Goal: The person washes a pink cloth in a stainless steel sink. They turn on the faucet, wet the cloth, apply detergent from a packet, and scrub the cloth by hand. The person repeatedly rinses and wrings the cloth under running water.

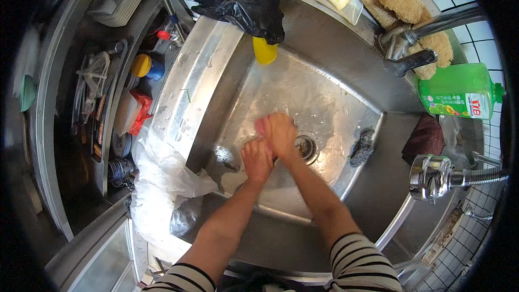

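Over the basin of a stainless steel sink (pixel 284 89), my left hand (pixel 257 158) grips a pink cloth (pixel 260 126). My right hand (pixel 281 134) is closed around the same cloth just above the left one and is blurred. Most of the cloth is hidden in the fingers; a bit of pink shows at the upper left and between the hands. Right beside my right hand lies the round drain (pixel 307 149). A dark steel wool scourer (pixel 362 148) rests at the right side of the basin floor.
Black rubber gloves (pixel 243 0) hang over the far corner. At right are a chrome tap (pixel 405 44), loofah sponges (pixel 401 2), a green detergent bottle (pixel 456 91), a maroon cloth (pixel 423 140) and a spray head (pixel 430 176). A plastic bag (pixel 162 182) covers the left rim.
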Tool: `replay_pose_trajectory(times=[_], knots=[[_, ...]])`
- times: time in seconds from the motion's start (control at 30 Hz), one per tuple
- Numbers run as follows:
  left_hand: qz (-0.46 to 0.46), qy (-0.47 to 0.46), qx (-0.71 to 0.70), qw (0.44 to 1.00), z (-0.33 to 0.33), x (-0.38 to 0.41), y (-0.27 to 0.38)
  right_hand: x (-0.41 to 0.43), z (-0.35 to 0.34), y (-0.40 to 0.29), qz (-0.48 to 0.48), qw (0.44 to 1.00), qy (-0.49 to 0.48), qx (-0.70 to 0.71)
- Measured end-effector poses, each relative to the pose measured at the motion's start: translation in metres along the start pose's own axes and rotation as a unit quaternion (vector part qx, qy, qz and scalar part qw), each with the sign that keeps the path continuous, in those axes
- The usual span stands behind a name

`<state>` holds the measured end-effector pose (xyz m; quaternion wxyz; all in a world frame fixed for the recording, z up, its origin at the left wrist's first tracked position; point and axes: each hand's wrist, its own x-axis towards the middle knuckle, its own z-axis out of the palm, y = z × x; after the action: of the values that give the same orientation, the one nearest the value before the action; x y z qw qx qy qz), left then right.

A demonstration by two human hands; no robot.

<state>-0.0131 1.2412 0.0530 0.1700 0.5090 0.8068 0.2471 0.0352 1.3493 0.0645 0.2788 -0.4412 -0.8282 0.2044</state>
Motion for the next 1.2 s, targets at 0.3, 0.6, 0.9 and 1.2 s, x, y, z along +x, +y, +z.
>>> replay_pose_trajectory(times=[0.3, 0.6, 0.9, 1.2], knots=[[-0.044, -0.051, 0.055, 0.996, 0.001, 0.000, -0.009, -0.014, 0.009, 0.014, -0.011, 0.994, -0.027, -0.102], [0.005, -0.016, 0.006, 1.000, -0.006, 0.006, -0.003, -0.018, -0.006, 0.006, 0.026, 0.999, -0.036, 0.007], [0.030, -0.044, -0.005, 0.999, -0.005, 0.007, 0.005, 0.050, -0.004, 0.020, 0.034, 0.997, 0.058, -0.027], [0.037, -0.015, -0.019, 0.999, -0.005, 0.012, 0.013, 0.055, -0.003, 0.037, 0.017, 0.996, -0.004, -0.093]])
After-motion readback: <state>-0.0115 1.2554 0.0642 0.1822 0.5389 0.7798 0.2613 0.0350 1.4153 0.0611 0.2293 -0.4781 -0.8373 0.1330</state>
